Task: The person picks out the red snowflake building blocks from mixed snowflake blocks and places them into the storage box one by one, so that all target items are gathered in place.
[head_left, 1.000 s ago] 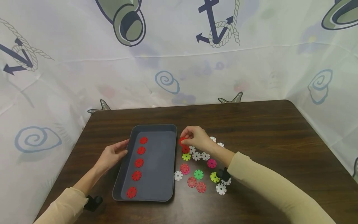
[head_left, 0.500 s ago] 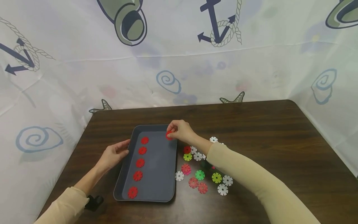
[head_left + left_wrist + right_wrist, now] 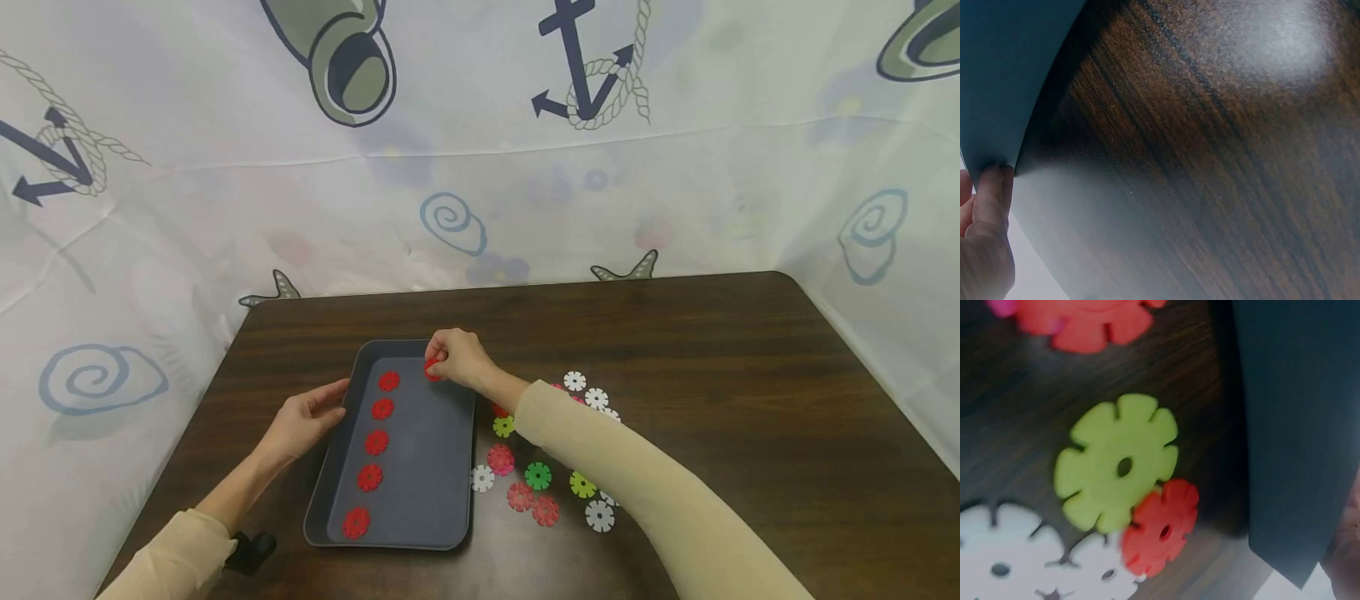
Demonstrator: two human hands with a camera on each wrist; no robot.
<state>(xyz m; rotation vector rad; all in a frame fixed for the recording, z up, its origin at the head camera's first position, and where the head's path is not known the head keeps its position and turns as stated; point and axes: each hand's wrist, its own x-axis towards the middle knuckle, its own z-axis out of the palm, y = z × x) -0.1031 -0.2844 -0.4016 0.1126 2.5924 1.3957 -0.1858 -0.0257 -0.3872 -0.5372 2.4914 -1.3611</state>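
Observation:
My right hand [image 3: 459,360] pinches a red notched plastic disc [image 3: 432,370] over the far right part of a dark grey tray [image 3: 431,533]. Down the tray's left side lies a column of several red discs, among them a middle red disc [image 3: 377,442]. My left hand [image 3: 303,421] touches the tray's left outer edge, its fingers fairly straight. The left wrist view shows the fingertips [image 3: 999,172] against the tray wall [image 3: 1010,75]. In the right wrist view the held disc is hidden; a yellow-green disc [image 3: 1124,465] and a red disc [image 3: 1163,528] lie outside the tray.
Right of the tray, loose discs are scattered on the dark wooden table [image 3: 712,358]: a green disc [image 3: 537,476], a white disc [image 3: 600,516], a pinkish-red disc [image 3: 501,459] and several more. My right sleeve [image 3: 600,450] covers some. A patterned cloth [image 3: 480,125] hangs behind the table.
My right hand has lifted a red disc from the loose discs and carried it left over the tray's far right part. The left hand has stayed at the tray's edge.

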